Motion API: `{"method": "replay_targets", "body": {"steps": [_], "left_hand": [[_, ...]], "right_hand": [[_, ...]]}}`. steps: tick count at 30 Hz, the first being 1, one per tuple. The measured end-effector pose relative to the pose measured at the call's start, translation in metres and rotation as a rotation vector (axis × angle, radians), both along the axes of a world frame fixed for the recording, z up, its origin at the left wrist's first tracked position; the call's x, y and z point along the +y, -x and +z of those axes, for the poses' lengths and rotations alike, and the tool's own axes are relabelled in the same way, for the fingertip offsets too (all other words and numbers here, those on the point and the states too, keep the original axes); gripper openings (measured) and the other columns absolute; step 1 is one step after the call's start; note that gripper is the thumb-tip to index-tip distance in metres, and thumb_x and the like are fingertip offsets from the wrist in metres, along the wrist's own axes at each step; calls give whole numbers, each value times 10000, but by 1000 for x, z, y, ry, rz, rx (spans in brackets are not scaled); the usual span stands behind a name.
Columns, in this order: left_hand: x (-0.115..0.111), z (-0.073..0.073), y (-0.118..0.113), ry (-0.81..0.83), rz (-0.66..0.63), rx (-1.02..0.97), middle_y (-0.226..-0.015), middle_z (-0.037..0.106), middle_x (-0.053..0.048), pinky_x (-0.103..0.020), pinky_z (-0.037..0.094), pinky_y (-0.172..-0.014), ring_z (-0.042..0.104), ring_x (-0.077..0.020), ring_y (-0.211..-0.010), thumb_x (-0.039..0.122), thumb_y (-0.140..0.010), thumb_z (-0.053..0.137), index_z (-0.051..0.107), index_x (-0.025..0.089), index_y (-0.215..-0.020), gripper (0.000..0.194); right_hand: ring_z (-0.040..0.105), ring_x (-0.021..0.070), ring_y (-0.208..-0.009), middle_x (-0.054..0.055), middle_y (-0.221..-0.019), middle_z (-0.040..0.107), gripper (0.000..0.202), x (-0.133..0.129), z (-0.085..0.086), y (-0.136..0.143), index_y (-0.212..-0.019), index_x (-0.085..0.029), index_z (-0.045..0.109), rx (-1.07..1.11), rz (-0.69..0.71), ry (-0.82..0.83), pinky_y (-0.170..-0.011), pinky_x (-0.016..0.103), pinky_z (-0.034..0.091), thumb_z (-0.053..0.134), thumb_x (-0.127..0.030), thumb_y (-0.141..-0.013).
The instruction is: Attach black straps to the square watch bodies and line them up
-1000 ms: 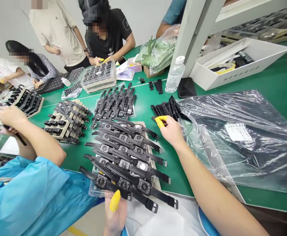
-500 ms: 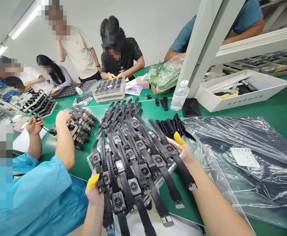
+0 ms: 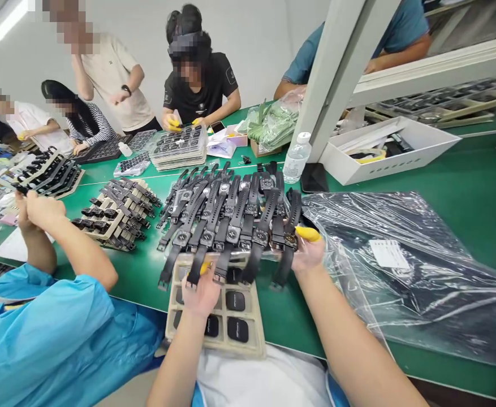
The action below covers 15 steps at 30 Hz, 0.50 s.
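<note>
Rows of black-strapped smartwatches (image 3: 232,234) lie face down on a clear tray, most of which they hide. My left hand (image 3: 202,291) grips the near edge of this load, its fingers partly hidden under the straps. At the right end my right hand (image 3: 309,255) is closed on the tray, a yellow finger cot on the thumb. Below my left hand is a beige compartment tray (image 3: 254,339) with black square pieces in its pockets.
On the right lies a large plastic-wrapped dark sheet (image 3: 434,282). Behind are a water bottle (image 3: 297,158), a phone (image 3: 314,178) and a white box (image 3: 370,172). To my left, a co-worker in a blue sleeve (image 3: 73,322) sits by stacked watch trays (image 3: 123,217).
My hands have moved the load of watches forward, away from my body, and levelled it. The beige compartment tray has come into view beneath. The co-worker's hands on the left have come together.
</note>
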<state>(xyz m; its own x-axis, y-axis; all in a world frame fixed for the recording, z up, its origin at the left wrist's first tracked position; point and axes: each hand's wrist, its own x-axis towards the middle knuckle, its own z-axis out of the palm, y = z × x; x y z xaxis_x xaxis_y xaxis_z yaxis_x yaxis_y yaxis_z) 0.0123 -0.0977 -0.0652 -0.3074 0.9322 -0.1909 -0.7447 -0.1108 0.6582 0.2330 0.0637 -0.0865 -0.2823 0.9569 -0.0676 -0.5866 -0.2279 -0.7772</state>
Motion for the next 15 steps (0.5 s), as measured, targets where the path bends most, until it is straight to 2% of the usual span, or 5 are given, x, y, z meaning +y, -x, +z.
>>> {"method": "replay_targets", "body": {"steps": [2, 4, 7, 11, 15], "left_hand": [[3, 9, -19, 81, -94, -31, -1380, 710, -92, -595, 354, -1263, 570, -341, -1423, 206, -844, 744, 765, 243, -1129, 288], [9, 19, -33, 117, -153, -47, -1414, 693, -92, -615, 308, -1287, 549, -343, -1449, 130, -817, 742, 768, 230, -1061, 265], [19, 31, -44, 101, -136, -71, -1340, 730, -81, -634, 295, -1295, 563, -338, -1438, 122, -819, 761, 743, 203, -898, 115], [31, 33, -47, 123, -99, -93, -1067, 804, -20, -665, 314, -1286, 648, -319, -1347, 121, -816, 800, 738, 205, -875, 120], [36, 33, -44, 141, -141, -83, -985, 818, -48, -628, 326, -1292, 658, -363, -1328, 215, -771, 894, 749, 181, -855, 171]], "right_hand": [[789, 403, -955, 108, -953, 824, 447, 0, 4, 3, -1045, -239, 760, -61, 18, -22, -830, 622, 627, 575, -514, -745], [781, 411, -979, 113, -987, 824, 521, 1, 7, 5, -1125, -232, 753, -71, 29, -29, -855, 642, 615, 551, -529, -748], [775, 413, -999, 114, -989, 824, 531, 1, 10, 6, -1143, -226, 749, -33, 32, -10, -870, 647, 611, 558, -513, -739], [762, 420, -1052, 122, -999, 825, 514, -1, 12, 9, -1110, -206, 760, 57, 45, 104, -875, 646, 617, 588, -447, -690], [748, 436, -1099, 128, -1018, 825, 525, -4, 14, 12, -1099, -194, 768, 120, 64, 192, -887, 660, 614, 605, -411, -649]]}}
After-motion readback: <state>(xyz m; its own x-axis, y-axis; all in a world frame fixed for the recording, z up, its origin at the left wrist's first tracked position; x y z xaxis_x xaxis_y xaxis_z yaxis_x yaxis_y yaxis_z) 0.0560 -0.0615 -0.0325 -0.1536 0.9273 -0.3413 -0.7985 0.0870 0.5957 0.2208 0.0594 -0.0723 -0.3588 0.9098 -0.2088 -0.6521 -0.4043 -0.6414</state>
